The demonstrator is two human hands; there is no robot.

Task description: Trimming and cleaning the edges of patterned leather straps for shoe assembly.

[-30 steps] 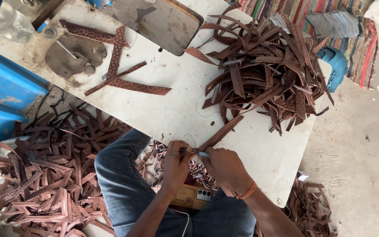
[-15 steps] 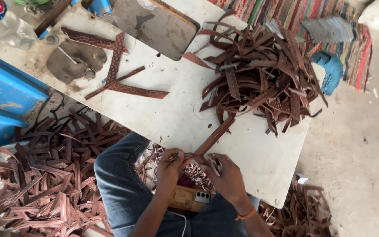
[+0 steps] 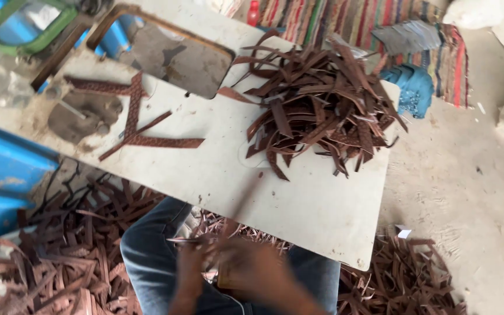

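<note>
Both hands were a blur: left hand (image 3: 191,265) and right hand (image 3: 258,271) pinched a brown strap (image 3: 241,201) over the lap, pile (image 3: 322,111) at 1 o'clock within reach.

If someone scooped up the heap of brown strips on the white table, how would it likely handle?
The heap of brown strips would probably flop: many pieces curl and droop over each other. They look thin and flat, so likely light. Loosely tangled, the strips may snag and come up in clumps, some sliding off the table.

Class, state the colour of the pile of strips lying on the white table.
Dark reddish-brown; the pile of strips on the white table shows best in the head view.
</note>
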